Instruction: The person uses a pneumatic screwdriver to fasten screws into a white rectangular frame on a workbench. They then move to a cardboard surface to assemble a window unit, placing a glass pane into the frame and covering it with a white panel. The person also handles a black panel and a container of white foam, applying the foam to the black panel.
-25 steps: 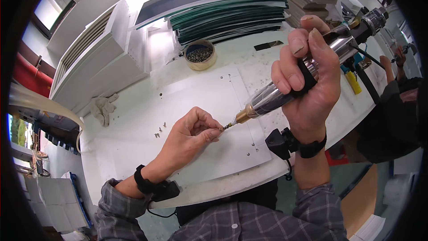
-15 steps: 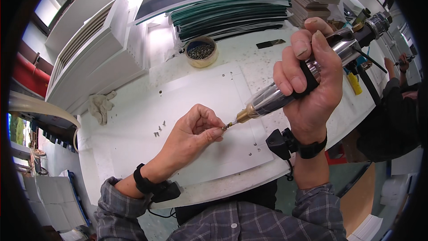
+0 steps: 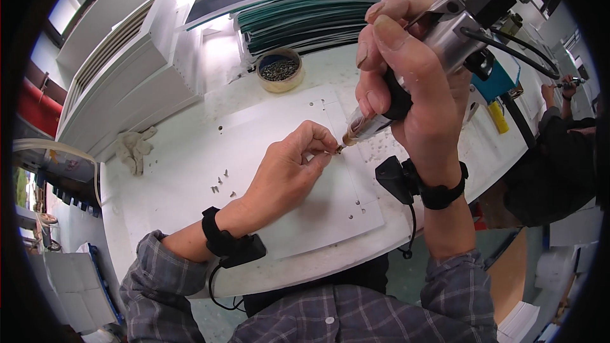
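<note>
My right hand (image 3: 422,82) is wrapped round a silver power screwdriver (image 3: 448,43), which slants down to the left. Its nose meets the fingertips of my left hand (image 3: 283,171) above a white panel (image 3: 305,222). Thumb and forefinger of that hand pinch a small screw (image 3: 338,150) at the driver's tip, mostly hidden by the fingers. A few loose screws (image 3: 225,173) lie on the panel left of my left hand. Small round metal fittings (image 3: 357,203) sit in the panel near its right corners.
A round tub (image 3: 279,87) full of small metal parts stands behind the panel. Farther back are a stack of green-edged sheets (image 3: 298,22) and white panels (image 3: 140,70) at left. A crumpled glove (image 3: 133,149) lies at the left. Another person (image 3: 559,171) works at far right.
Both hands have moved together, the left one away from me and slightly right, toward the panel's far right part. The screwdriver now stands steeper, its nose nearer the far fittings.
</note>
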Action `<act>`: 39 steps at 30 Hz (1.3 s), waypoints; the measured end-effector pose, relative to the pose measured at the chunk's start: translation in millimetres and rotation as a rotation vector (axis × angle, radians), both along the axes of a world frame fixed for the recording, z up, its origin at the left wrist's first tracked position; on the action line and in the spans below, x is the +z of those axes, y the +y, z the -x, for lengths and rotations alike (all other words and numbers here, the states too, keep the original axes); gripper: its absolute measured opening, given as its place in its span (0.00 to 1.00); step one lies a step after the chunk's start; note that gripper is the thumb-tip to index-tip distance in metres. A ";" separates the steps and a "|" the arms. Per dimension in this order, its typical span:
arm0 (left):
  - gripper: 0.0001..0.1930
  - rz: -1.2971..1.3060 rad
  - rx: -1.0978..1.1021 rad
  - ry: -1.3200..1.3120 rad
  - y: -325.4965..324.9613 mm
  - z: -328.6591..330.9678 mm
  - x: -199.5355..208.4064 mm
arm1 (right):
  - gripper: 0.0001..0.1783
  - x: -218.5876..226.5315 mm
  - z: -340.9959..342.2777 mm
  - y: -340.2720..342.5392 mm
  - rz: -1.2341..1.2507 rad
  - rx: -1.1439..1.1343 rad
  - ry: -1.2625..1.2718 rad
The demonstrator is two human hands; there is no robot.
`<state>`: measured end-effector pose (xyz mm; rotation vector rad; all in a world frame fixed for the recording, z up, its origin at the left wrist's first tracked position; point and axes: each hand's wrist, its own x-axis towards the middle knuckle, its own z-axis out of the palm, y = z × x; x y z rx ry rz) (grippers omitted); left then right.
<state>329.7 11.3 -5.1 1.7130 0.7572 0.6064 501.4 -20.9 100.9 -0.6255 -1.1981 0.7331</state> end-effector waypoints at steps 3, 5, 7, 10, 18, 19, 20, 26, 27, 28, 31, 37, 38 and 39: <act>0.07 -0.025 -0.016 0.072 -0.5 -3.0 2.8 | 0.13 -4.9 8.3 4.6 0.059 -0.103 -0.059; 0.07 -0.021 -0.026 0.093 0.3 -2.7 4.6 | 0.13 -3.2 10.1 2.6 0.056 -0.088 -0.041; 0.08 -0.030 -0.031 0.085 1.0 -2.3 4.4 | 0.14 2.2 7.9 -1.0 0.033 -0.002 0.005; 0.08 -0.053 -0.038 0.060 1.9 -2.7 -0.2 | 0.12 -3.9 5.4 3.1 -0.008 0.021 0.022; 0.13 -0.088 -0.035 0.110 -0.9 1.4 9.4 | 0.13 -16.0 1.4 12.6 0.069 -0.030 -0.153; 0.13 -0.095 -0.029 0.091 -0.5 2.1 6.6 | 0.13 -16.8 2.5 13.1 0.071 -0.027 -0.177; 0.13 -0.101 -0.024 0.072 0.6 2.9 1.1 | 0.14 -18.1 3.8 13.9 0.074 -0.023 -0.202; 0.13 -0.154 -0.018 0.028 1.1 8.0 -3.4 | 0.13 -26.0 9.4 22.2 0.104 0.028 -0.273; 0.14 -0.185 -0.015 0.020 2.0 11.9 -3.2 | 0.12 -23.2 10.4 24.3 0.117 0.042 -0.256; 0.14 -0.201 -0.024 0.038 0.3 17.1 -0.3 | 0.12 -20.3 11.2 25.0 0.129 0.059 -0.239; 0.16 -0.289 0.034 0.146 -8.3 40.7 26.7 | 0.16 -11.9 -3.7 13.6 0.043 -0.049 -0.239; 0.09 -0.560 0.325 0.606 8.3 138.7 33.2 | 0.20 -18.7 -16.8 6.2 -0.037 -0.096 -0.117; 0.09 -0.607 0.321 0.637 4.5 141.6 32.0 | 0.20 -22.3 -15.9 7.9 -0.037 -0.084 -0.093; 0.10 -0.649 0.315 0.668 -1.2 144.4 29.5 | 0.19 -25.6 -13.8 9.0 -0.024 -0.074 -0.081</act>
